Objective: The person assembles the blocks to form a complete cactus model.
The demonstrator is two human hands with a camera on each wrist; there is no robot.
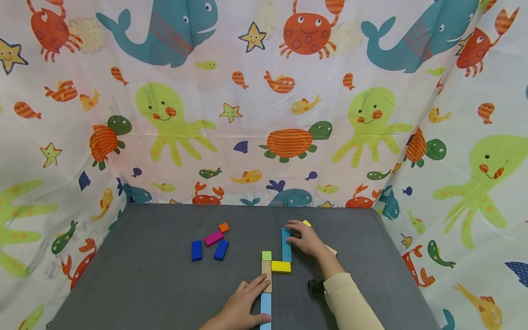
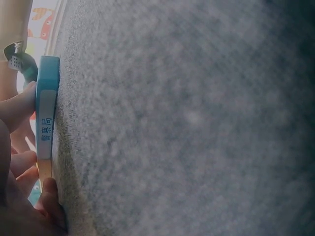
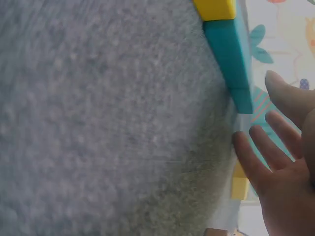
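Observation:
On the grey table a row of blocks runs away from me: a light blue block, a plain wooden block and a lime green block. A yellow block lies crosswise beside the wooden one, and teal blocks extend onward from its right end. My left hand lies along the row, fingertips on the wooden block and thumb at the light blue block. Beside the far teal block, my right hand has extended fingers, with nothing between them in the right wrist view.
Left of the row lie two dark blue blocks, a magenta block and an orange block. Another yellow block and a wooden block are partly hidden by the right hand and arm. A sea-animal curtain hangs behind the table.

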